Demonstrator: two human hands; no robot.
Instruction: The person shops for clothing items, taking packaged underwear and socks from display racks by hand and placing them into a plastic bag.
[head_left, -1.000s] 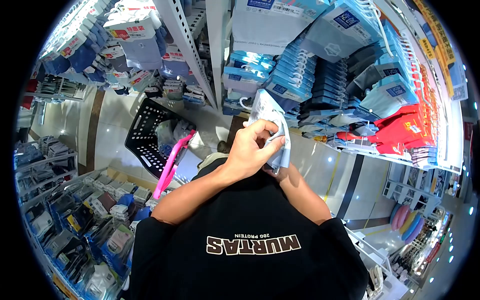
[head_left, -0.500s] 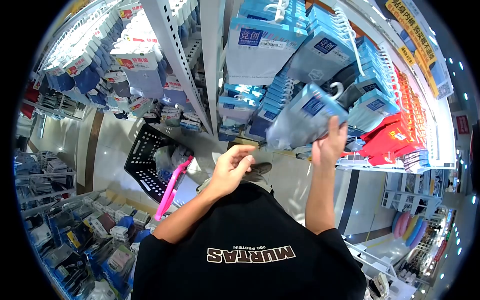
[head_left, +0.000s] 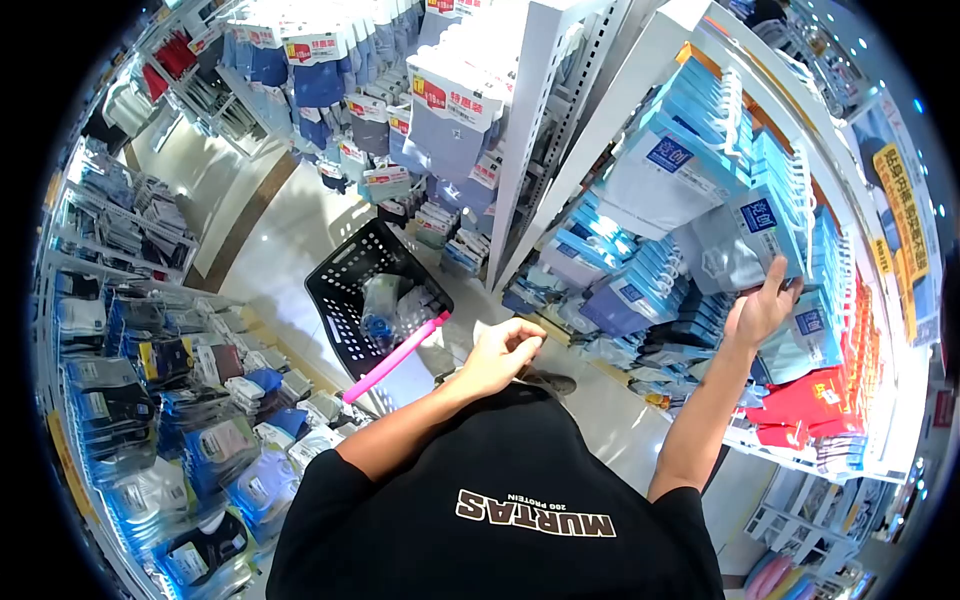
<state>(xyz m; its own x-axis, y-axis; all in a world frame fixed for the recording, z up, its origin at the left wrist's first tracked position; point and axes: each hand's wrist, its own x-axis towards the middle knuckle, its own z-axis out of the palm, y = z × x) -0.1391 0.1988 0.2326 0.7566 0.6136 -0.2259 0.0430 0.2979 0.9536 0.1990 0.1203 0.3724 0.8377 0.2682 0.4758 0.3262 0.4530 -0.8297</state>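
Observation:
At the right-hand rack, my right hand (head_left: 762, 308) has its fingers on the lower edge of a grey package (head_left: 738, 240) with a blue label, which lies among the hanging packs. Whether its hook is on the rod cannot be made out. Beside it hangs a pale pack (head_left: 655, 180) with a similar label. My left hand (head_left: 500, 357) is in the air in front of my chest, loosely curled and empty, with a gap between thumb and fingers.
A black basket (head_left: 345, 290) with a pink handle (head_left: 395, 358) stands on the floor at left, with clear-wrapped items inside. Packaged goods (head_left: 215, 445) fill a display at lower left. A white perforated post (head_left: 520, 140) separates the racks. Red packs (head_left: 815, 400) hang at right.
The package passed from in front of my chest to the right-hand rack in my right hand. My left hand let go of it and stayed near my chest. The view has turned.

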